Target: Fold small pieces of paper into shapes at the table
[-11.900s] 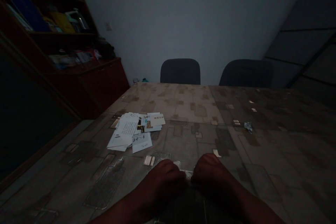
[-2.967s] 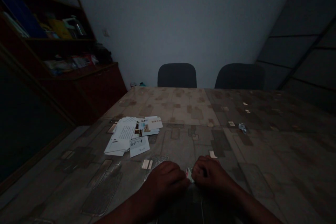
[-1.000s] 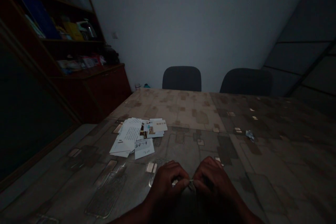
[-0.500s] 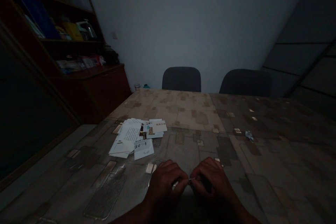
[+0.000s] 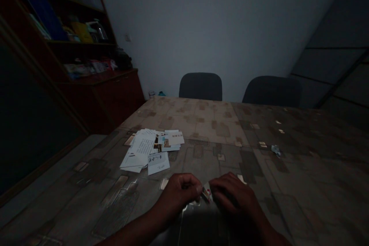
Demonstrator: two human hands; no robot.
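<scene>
In the head view, a small white item (image 5: 207,193) with red and dark marks shows between my hands, too dim to name, perhaps a folded printed paper or a little packet. My left hand (image 5: 184,191) pinches at its left edge with thumb and forefinger. On the other side, my right hand (image 5: 230,194) has its fingers curled round the right part, which they hide. Both hands are low over the patterned tabletop. Ahead to the left lies a loose pile of printed paper cards (image 5: 142,152), apart from my hands.
A small crumpled scrap (image 5: 276,150) lies on the patterned tablecloth (image 5: 201,119) at right. Two dark chairs (image 5: 200,85) stand beyond the far edge. At left is a wooden cabinet (image 5: 112,92) with shelves of bags, a blue folder and a kettle. The room is dim.
Half a second ago only a thin pale sliver showed between my pinched fingertips; now a marked white item shows there. My left hand has turned and its fingers have shifted.
</scene>
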